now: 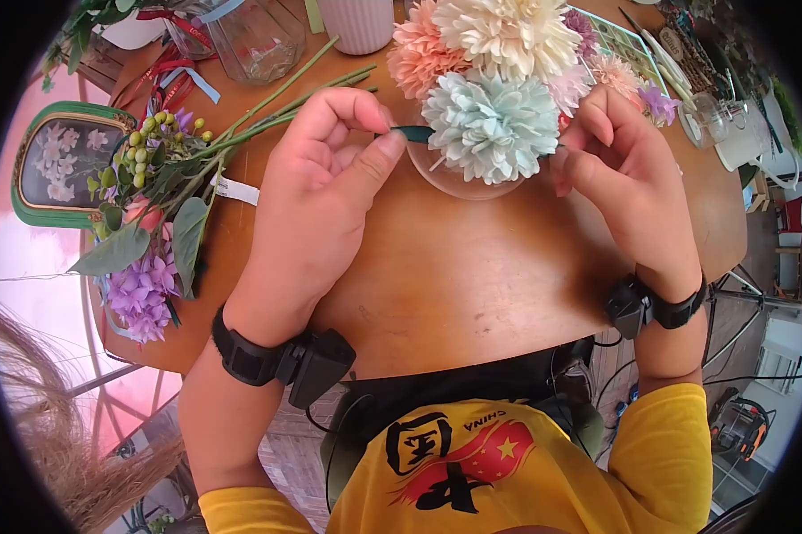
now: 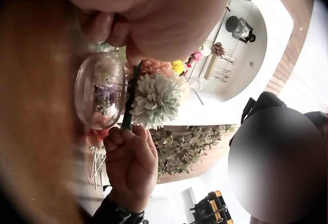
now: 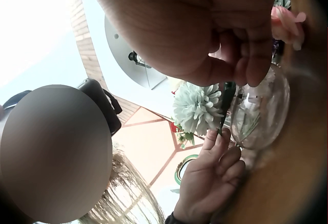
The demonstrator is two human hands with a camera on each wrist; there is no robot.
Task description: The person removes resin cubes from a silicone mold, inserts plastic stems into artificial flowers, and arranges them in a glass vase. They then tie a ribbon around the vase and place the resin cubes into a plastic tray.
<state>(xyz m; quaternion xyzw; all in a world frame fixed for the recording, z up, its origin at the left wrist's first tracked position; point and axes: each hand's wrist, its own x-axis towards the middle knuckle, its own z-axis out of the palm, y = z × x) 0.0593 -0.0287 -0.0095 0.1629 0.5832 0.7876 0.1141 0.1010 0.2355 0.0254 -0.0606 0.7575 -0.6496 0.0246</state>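
A dark green ribbon [image 1: 412,133] is stretched between my two hands, passing behind the pale blue pompom flower [image 1: 490,125] in the head view. My left hand [image 1: 325,173] pinches one end between thumb and forefinger. On the other side my right hand [image 1: 632,169] pinches the opposite end close beside the bloom. Both wrist views show the ribbon [image 2: 131,96] running along the top of a rounded clear glass vase [image 3: 277,116], just under the blooms. Peach flowers [image 1: 423,53] and a cream flower [image 1: 512,36] crowd behind the blue one.
Purple flowers and green stems [image 1: 143,285] lie at the left of the wooden table [image 1: 437,303], beside a green oval frame [image 1: 27,178]. Toward the back stand a glass jar [image 1: 254,44] and a ribbed pot [image 1: 358,22]. A white watering can [image 1: 739,142] is at right.
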